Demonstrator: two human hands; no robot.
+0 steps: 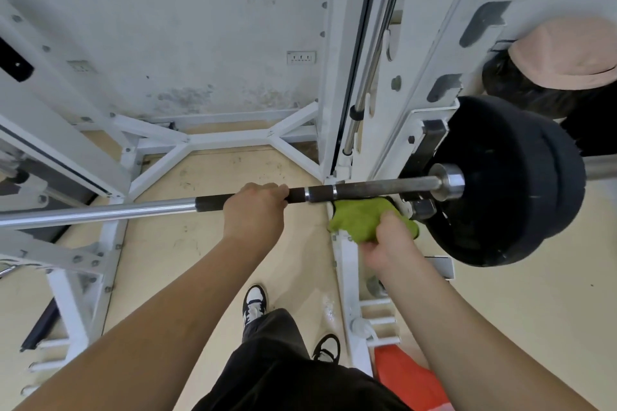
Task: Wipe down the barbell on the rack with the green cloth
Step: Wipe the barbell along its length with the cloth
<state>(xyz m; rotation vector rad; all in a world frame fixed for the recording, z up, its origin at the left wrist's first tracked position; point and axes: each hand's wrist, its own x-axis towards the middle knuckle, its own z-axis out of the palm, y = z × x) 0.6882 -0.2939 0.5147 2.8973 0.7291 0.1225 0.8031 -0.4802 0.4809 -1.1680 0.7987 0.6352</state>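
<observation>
Green cloth (364, 216): you are holding it bunched just under the bar (367, 190), a little short of the plate (507, 183). Its top edge seems to be touching the bar's dark knurled stretch.
Right hand (390, 243): its fingers are curling round the cloth from below and squeezing it into a wad, close beside the plate.
Left hand (255, 206): it is wrapping the bar with its fingers curled over the top, farther from the plate than the cloth. By the look of it, it is steadying the bar.
Bar: it is lying across the rack (374, 43) and running away from the plate past both your hands. It is dark near the plate and bright chrome far from it.
Done: no streak or damp mark is showing which stretches you have already wiped, so this cannot be told. You appear to be working at the plate end.
Left: judging by where the cloth is sitting, the stretch under your left hand and the long chrome run far from the plate are probably waiting for you. So are the top and far side of the bar near the plate.
</observation>
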